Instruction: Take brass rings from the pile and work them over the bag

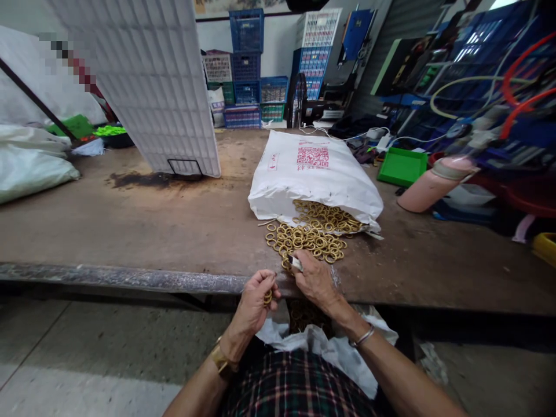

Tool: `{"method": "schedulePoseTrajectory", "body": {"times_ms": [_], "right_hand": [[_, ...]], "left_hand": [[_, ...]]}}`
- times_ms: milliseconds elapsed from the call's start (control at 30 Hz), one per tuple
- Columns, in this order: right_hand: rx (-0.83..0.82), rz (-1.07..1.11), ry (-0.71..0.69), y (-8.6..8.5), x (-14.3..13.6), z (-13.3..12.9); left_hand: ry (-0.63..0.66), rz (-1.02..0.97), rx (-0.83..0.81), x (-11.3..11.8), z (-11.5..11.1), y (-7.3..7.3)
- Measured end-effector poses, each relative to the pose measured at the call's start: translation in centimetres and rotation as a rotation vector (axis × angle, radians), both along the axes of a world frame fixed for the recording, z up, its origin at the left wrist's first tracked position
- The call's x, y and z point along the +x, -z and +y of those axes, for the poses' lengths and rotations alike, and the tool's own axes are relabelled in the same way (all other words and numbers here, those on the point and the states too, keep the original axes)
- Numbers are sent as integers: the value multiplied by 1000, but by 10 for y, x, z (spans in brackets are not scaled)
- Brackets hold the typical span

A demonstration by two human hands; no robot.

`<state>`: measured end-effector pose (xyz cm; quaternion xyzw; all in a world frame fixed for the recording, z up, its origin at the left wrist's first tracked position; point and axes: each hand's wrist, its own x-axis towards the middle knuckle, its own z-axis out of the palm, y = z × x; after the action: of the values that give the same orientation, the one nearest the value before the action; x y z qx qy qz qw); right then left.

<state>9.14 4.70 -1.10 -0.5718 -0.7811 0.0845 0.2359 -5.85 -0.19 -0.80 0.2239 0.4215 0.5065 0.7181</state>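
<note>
L hand has a few brass rings, fingers curled nearly shut round them. R hand, approx 2 o'clock of it, has fingers part-bent by near edge of loose ring pile; small b/w thing at fingertips, can't tell if gripped or worn. Pile's on table, 12 o'clock of R hand; white sack lies beyond at 12–1, mouth open, more rings inside. Progress: only a few in hand, lots o/s in pile & sack. White cloth at 6, dark stuff there unclear, so qty done n/k.
</note>
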Motion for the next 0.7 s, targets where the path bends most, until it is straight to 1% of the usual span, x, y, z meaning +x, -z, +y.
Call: {"method": "schedulePoseTrajectory", "body": {"times_ms": [100,200,367,467,567,700], "right_hand": [[-12,30,-55,-2,-6,-7],[-48,31,-98,-1,-9,-12],[-67,62,-111,5,-11,-13],[-57,112,-119,4,-13,-12],[-64,204,-118,0,-16,-11],[-180,356,-42,-2,-18,-7]], "left_hand": [[-28,136,20,4,4,-2],[-29,233,42,6,9,0],[31,322,72,6,17,2],[58,359,89,6,20,-1],[39,373,110,5,21,-3],[7,329,96,3,21,-2]]}}
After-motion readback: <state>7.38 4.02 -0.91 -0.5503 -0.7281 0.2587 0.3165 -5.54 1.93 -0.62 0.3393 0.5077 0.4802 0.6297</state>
